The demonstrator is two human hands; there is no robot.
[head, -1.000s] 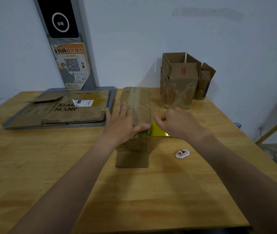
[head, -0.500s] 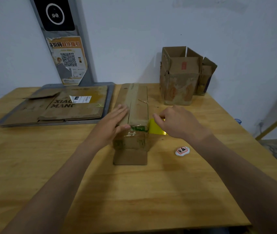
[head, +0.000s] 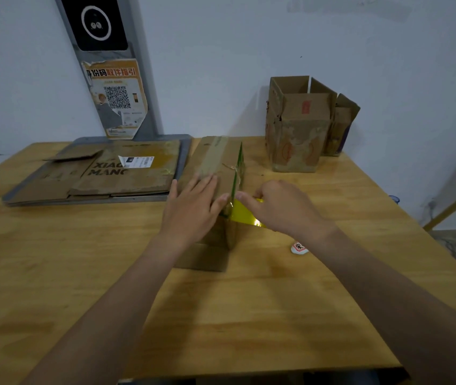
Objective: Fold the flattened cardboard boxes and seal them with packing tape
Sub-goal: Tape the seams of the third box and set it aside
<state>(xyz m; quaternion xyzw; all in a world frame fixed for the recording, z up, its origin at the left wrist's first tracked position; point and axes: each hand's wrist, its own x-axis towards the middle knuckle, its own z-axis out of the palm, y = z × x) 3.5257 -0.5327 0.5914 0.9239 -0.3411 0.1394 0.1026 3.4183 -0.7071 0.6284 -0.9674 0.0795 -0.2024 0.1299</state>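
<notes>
Left hand (head: 193, 209) is lying flat on the long box (head: 218, 162) mid-surface (head: 249, 315), fingers (head: 207, 184) straight, pressing its top. Right hand (head: 282, 209) is hovering just beside, curled fingers pinching the yellow tape (head: 242, 213) at the box's right edge.

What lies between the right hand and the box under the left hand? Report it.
Head view: yellow tape stretches from the right hand to the near end of the box.

A plain pale blue-grey wall (head: 249, 51) backs the light wooden table (head: 54, 273) — a grey metal post (head: 153, 126) rises at its far edge.
</notes>
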